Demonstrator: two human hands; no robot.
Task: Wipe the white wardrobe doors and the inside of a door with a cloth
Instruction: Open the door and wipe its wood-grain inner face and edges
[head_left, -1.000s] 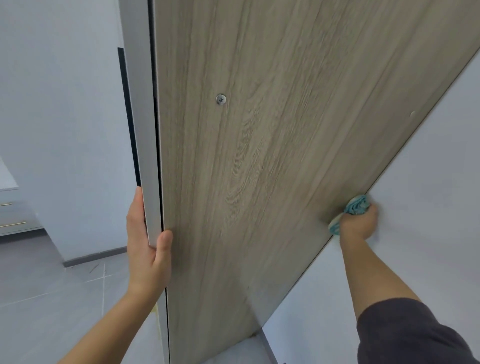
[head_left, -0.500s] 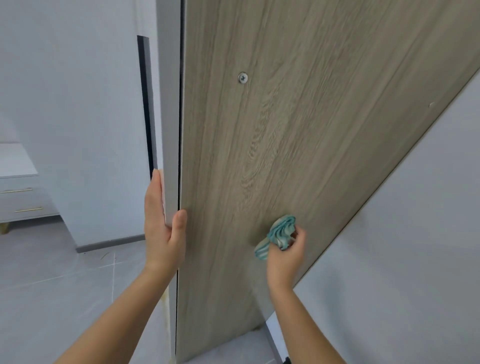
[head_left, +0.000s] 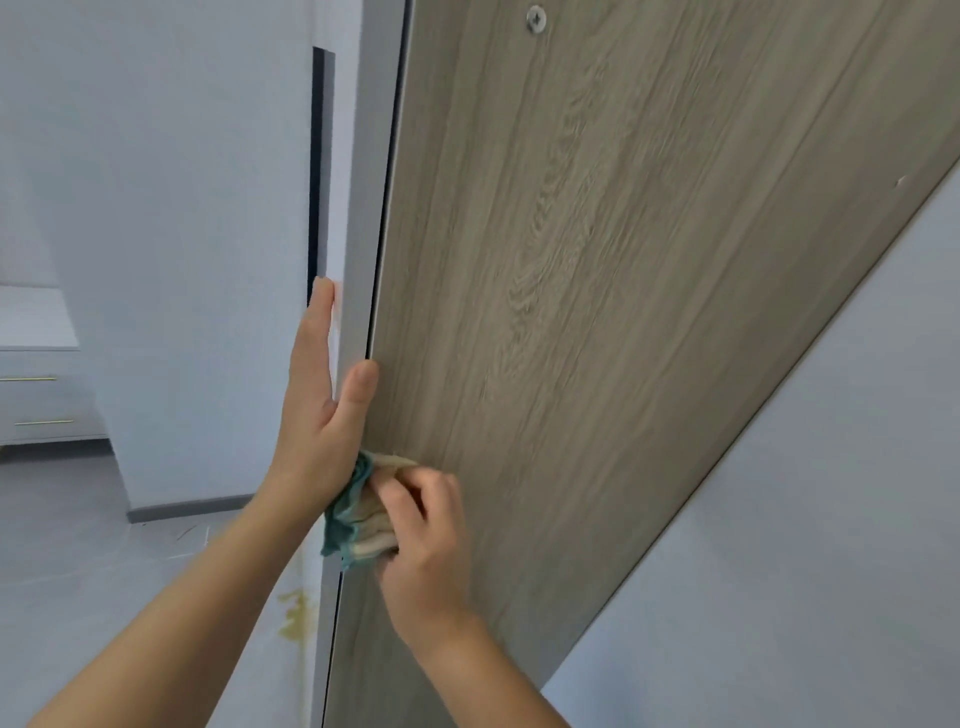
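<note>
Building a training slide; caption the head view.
Left hand holds the door by its edge; right hand presses a teal cloth on its wood-grain inside.

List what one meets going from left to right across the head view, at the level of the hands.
White drawer unit → white wall → left hand → cloth → right hand, gripping the cloth → door, its wood-grain inner face → white panel.
</note>
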